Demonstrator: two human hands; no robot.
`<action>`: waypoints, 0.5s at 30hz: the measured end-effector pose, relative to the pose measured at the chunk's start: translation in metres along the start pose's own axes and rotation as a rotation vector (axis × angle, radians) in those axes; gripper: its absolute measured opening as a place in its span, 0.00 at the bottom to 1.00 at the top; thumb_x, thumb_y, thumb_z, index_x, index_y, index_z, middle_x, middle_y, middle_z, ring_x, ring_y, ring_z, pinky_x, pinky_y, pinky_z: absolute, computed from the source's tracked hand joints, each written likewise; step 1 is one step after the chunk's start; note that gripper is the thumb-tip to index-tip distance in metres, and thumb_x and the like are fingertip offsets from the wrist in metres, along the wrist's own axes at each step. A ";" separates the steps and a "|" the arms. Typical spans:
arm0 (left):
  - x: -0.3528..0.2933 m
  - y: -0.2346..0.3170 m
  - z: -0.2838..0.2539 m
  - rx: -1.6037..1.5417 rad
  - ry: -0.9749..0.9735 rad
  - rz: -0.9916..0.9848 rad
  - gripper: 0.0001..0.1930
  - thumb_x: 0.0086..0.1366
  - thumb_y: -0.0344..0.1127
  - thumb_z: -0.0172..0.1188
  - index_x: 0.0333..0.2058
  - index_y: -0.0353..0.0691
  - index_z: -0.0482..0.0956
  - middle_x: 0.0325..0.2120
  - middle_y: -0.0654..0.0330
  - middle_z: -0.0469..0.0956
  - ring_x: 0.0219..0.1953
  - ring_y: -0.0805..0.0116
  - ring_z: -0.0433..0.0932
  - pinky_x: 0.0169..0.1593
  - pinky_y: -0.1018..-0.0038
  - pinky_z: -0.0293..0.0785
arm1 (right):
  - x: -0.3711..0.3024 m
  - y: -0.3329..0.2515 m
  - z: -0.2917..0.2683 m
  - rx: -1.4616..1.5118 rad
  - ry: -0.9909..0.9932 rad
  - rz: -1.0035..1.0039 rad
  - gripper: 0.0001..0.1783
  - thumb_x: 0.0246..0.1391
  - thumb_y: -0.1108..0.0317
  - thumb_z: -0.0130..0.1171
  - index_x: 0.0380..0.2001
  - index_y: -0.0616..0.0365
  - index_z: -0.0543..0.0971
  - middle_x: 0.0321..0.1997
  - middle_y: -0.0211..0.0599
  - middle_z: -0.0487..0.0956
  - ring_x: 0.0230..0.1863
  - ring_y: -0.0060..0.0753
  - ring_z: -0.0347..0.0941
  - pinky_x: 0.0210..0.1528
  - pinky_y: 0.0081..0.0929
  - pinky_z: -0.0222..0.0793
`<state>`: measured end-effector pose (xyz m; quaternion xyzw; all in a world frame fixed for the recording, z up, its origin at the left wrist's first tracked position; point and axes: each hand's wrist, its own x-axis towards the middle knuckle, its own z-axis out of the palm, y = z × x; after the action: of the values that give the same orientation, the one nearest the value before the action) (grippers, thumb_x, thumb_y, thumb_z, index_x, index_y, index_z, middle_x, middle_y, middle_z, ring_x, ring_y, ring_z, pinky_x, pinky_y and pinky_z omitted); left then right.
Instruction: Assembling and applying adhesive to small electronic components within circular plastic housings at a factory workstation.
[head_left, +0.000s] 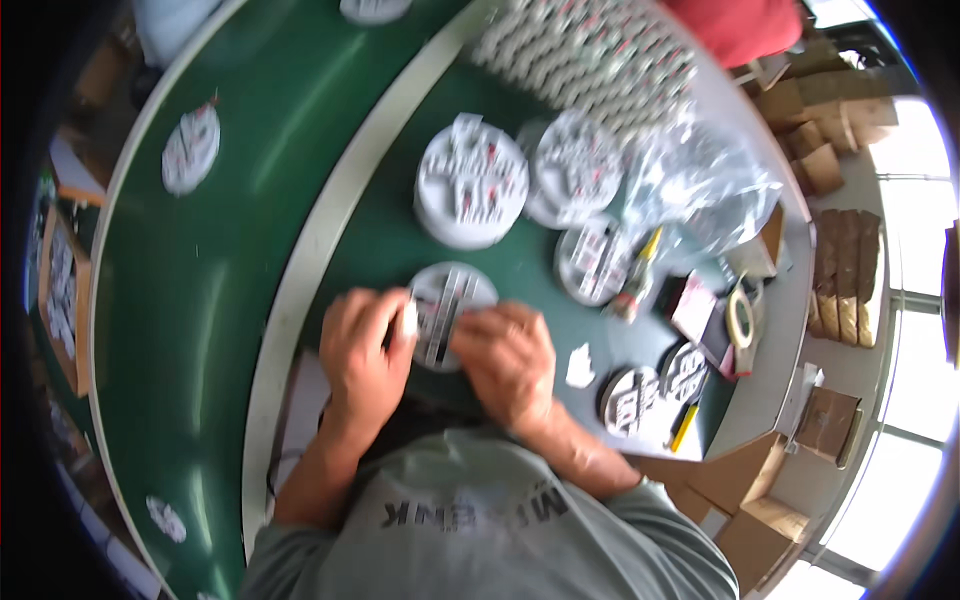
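Observation:
Close in front of me lies a round, pale plastic disc [455,288] with dark slots and bars across its face. My left hand [367,345] is at its left rim, fingers curled. Something small and white shows at the thumb and fingertips; whether it is held or worn I cannot tell. Over the right part of the disc, my right hand [508,360] is closed with its fingers pressed together. Whatever is between those fingers is hidden. Beyond the hands stand two stacks of similar discs, a left stack [473,185] and a right stack [578,165], with small parts on top.
A single disc [592,262] lies near a yellow-tipped tool [637,278] and a clear plastic bag [700,190]. Many small parts [600,60] stand in rows at the back. To the right are a tape roll [740,318] and a yellow cutter [685,428]. A green belt [230,300] runs along the left.

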<state>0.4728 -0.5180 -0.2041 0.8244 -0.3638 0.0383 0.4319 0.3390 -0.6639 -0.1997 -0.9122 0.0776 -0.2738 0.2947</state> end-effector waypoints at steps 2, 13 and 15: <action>0.001 0.001 -0.006 0.001 -0.042 -0.013 0.10 0.60 0.27 0.69 0.41 0.40 0.83 0.30 0.55 0.76 0.33 0.50 0.77 0.37 0.56 0.71 | 0.005 -0.001 -0.005 -0.030 0.017 -0.011 0.18 0.43 0.79 0.75 0.41 0.56 0.87 0.48 0.37 0.87 0.50 0.46 0.81 0.53 0.40 0.79; 0.014 -0.005 0.003 0.008 -0.025 0.078 0.10 0.57 0.26 0.67 0.40 0.39 0.84 0.28 0.57 0.76 0.30 0.53 0.77 0.34 0.59 0.70 | 0.211 0.078 -0.101 -0.235 0.204 0.330 0.20 0.62 0.61 0.69 0.50 0.64 0.84 0.46 0.51 0.86 0.46 0.50 0.84 0.51 0.41 0.78; 0.015 -0.007 0.003 0.005 -0.031 0.086 0.10 0.57 0.26 0.66 0.40 0.38 0.84 0.28 0.56 0.77 0.30 0.53 0.76 0.34 0.59 0.71 | 0.233 0.108 -0.100 -0.328 0.216 0.306 0.22 0.63 0.57 0.68 0.51 0.64 0.85 0.44 0.50 0.87 0.44 0.47 0.86 0.50 0.39 0.78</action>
<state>0.4872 -0.5261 -0.2054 0.8094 -0.4057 0.0449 0.4222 0.4814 -0.8721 -0.0889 -0.8909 0.2891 -0.3058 0.1708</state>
